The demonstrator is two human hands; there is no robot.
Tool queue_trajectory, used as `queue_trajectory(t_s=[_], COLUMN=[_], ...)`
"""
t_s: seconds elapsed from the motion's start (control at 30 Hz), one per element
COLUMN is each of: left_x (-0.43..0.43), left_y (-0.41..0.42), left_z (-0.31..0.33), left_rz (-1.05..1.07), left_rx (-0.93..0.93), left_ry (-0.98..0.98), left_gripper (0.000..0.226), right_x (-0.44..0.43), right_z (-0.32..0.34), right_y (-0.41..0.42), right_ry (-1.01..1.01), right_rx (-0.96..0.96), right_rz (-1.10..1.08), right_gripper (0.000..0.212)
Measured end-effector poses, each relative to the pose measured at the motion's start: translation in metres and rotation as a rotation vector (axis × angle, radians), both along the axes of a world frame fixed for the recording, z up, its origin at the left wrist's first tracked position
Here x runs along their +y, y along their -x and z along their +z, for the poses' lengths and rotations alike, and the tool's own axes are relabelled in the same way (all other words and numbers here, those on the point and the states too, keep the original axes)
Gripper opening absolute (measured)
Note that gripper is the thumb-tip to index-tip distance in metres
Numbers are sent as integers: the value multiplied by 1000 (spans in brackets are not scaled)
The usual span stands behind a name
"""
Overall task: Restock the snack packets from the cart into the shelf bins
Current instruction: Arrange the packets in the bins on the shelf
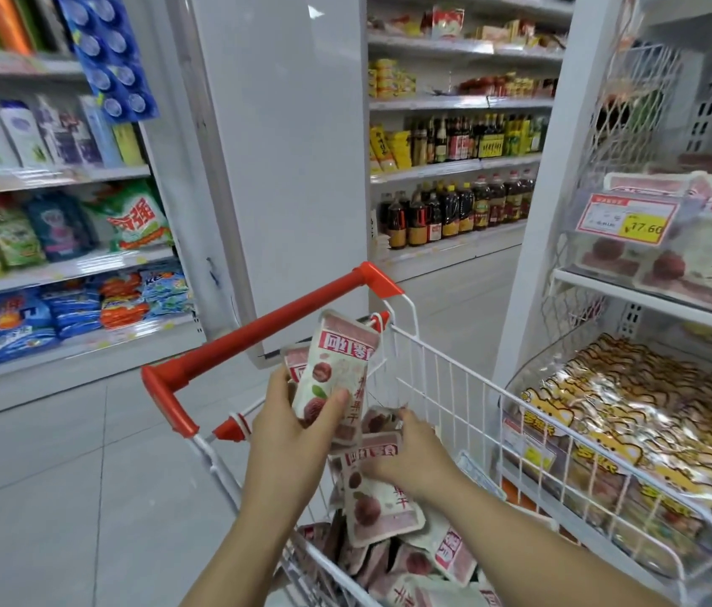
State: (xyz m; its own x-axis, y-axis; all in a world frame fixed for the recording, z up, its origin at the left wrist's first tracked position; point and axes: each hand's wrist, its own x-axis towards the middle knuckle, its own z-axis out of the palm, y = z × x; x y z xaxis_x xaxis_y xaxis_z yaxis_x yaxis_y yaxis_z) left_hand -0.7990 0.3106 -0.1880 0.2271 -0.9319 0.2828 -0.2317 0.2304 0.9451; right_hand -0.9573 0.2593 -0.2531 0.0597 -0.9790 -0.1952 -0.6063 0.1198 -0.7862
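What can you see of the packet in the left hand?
The front packet is a flat plastic pouch, white with pink borders, a red label at the top and printed red fruit. It stands nearly upright above the cart, pinched by the left hand, thumb across its lower front. A second packet sits behind it.

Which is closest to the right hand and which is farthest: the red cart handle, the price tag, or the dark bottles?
1. Red cart handle, just left of the right hand.
2. Price tag, up on the right shelf.
3. Dark bottles, far down the aisle.
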Motion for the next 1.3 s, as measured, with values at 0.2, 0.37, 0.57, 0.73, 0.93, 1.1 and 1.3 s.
queue_trajectory(t_s=[0.2,0.37,0.57,0.73,0.93,1.1,1.3], left_x=[0,3,1,-16,-46,-69,-93], left_y=[-2,-1,30,77,126,157,173], left_z=[2,8,30,66,116,137,145], left_rz=[-6,-81,-283,-339,-369,-378,-381], left_rx=[32,73,140,157,237,285,319], left_ry=[-41,-117,-247,-135,8,56,40], left_gripper=[30,27,27,28,28,26,27], right_x=[6,26,61,66,44,2,-37], right_z=[8,40,128,201,275,290,297], right_y=[7,52,109,156,194,214,227], right_ry=[-45,-54,250,580,1010,1088,1075], right_rx=[1,39,-37,-50,-130,-90,-21], right_rz=[82,167,59,-124,-332,-431,-522], right_gripper=[49,25,23,26,22,33,21])
